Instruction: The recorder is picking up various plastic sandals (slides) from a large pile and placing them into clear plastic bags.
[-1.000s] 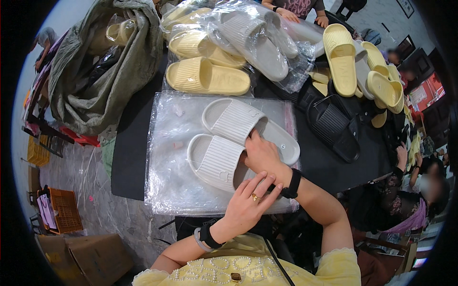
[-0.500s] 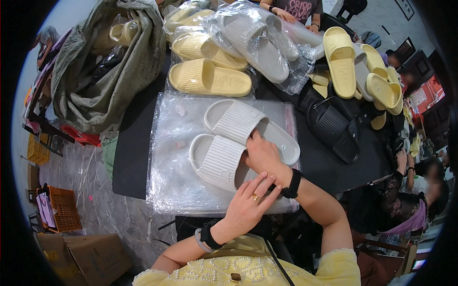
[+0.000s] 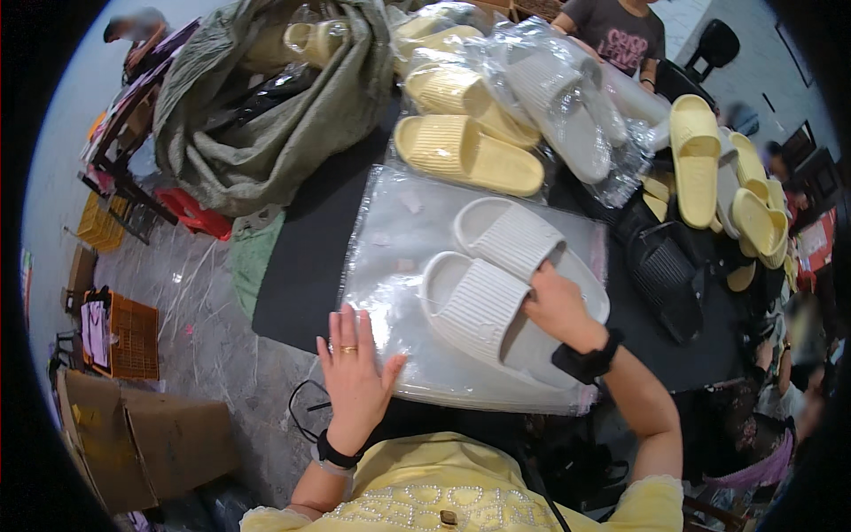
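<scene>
A pair of light grey slide slippers lies side by side, toes to the left, on a stack of clear plastic bags. My right hand is closed on the pair where the two meet, its fingertips hidden at the ribbed straps. Fingers spread, my left hand rests at the near left corner of the bag stack, apart from the slippers. Just beyond the bags sits a yellow slide slipper in clear wrapping.
Bagged grey slippers pile up at the back. Black slippers and yellow slippers lie to the right on the black table. A large grey-green sack stands far left. Cardboard boxes and an orange crate are on the floor.
My left hand has moved left from beside my right wrist to the corner of the bags, its fingers spreading. My right hand stays at the grey slippers. The whole view has shifted.
</scene>
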Demonstrator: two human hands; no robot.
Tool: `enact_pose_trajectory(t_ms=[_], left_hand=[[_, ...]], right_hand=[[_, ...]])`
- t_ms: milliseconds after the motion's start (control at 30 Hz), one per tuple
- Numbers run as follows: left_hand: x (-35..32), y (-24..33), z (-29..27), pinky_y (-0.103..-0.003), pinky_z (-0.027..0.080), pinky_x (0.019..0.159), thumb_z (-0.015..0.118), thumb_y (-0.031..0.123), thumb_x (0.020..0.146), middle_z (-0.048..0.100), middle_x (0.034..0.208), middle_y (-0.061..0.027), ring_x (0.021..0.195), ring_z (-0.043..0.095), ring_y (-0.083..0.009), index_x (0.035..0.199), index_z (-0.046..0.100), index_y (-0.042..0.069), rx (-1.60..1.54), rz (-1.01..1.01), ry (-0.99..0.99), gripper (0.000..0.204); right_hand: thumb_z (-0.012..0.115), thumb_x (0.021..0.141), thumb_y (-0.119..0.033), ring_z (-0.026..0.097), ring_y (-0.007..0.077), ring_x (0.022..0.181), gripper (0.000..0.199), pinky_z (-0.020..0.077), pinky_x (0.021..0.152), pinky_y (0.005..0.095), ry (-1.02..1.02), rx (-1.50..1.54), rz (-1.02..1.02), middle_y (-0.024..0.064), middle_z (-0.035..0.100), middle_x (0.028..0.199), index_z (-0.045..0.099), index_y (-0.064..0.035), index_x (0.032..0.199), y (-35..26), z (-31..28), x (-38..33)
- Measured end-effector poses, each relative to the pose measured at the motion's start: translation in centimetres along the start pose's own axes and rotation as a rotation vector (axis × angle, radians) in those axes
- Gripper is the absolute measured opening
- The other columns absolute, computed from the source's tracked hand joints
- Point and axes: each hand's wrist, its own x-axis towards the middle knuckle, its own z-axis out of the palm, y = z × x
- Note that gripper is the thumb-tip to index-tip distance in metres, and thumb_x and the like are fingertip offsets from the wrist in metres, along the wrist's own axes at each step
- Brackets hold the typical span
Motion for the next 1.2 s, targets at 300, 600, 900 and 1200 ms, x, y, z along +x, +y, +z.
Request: enact_pose_trajectory(t_ms=[300,600,900,1200], left_hand=[[-0.5,-0.9,1.1,-0.054,0.022,0.107,0.057,0.044,0.085,0.027,0.147,-0.0177,0.135,0.027,-0.0359,0.14,0.035,0.006,0.005,0.024,-0.034,0.071],[-2.7,-4.0,4.6,-0.048,0.031,0.102,0.062,0.036,0.082,0.045,0.135,-0.0147,0.127,0.037,-0.036,0.129,0.05,0.009,-0.263,0.065,-0.039,0.055],[-0.8,-1.9,1.7,-0.056,0.027,0.101,0.064,0.037,0.08,0.056,0.12,-0.0151,0.117,0.046,-0.0349,0.114,0.061,0.009,-0.155,0.086,0.082,0.044],[-0.3,-0.6,0.6,-0.056,0.026,0.103,0.061,0.043,0.083,0.038,0.142,-0.019,0.131,0.033,-0.0378,0.132,0.05,0.012,-0.022,0.055,0.076,0.059]], right_hand=[[0.059,0.071,-0.008,0.06,0.0401,0.086,0.027,0.049,0.077,0.044,-0.135,0.249,-0.39,0.0226,0.061,0.095,0.066,-0.0013,0.096,-7.2,-3.8,2.2],[0.061,0.072,-0.015,0.061,0.0387,0.08,0.021,0.0497,0.071,0.045,-0.524,0.026,-0.516,0.0192,0.06,0.097,0.064,0.0032,0.083,-13.4,2.2,5.1],[0.059,0.075,-0.014,0.061,0.0377,0.086,0.018,0.0491,0.075,0.0461,-0.25,-0.044,-0.432,0.0187,0.061,0.098,0.064,0.0004,0.084,-11.0,3.7,8.6],[0.058,0.076,-0.015,0.061,0.0391,0.087,0.022,0.0489,0.076,0.0476,-0.037,-0.117,-0.18,0.0174,0.062,0.102,0.065,0.0003,0.09,-7.5,1.2,9.4]])
